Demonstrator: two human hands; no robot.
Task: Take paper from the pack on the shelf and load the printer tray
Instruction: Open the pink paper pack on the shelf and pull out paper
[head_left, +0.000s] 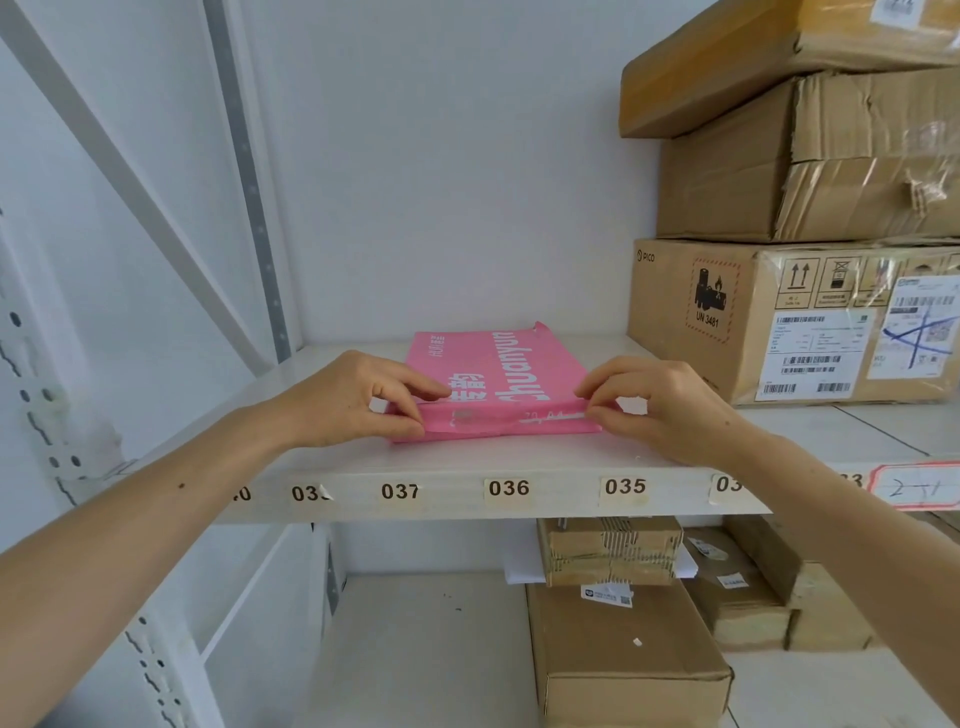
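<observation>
Both hands are on the pink paper pack (496, 387), which lies flat on the white shelf (467, 462) above the 036 label (508, 488), just left of the stacked cardboard boxes (789, 317). My left hand (345, 402) pinches the near-left corner, thumb under, fingers over; my right hand (662, 408) nips the wrapper's front flap at the near-right corner, fingers closed narrow on it. The far end of the wrapper looks torn open, and that's my worry: drag the pack out tilted and loose sheets could spill or fan across the shelf. Pull only on this thin flap and it may rip, leaving me holding wrapper. The printer isn't in view.
</observation>
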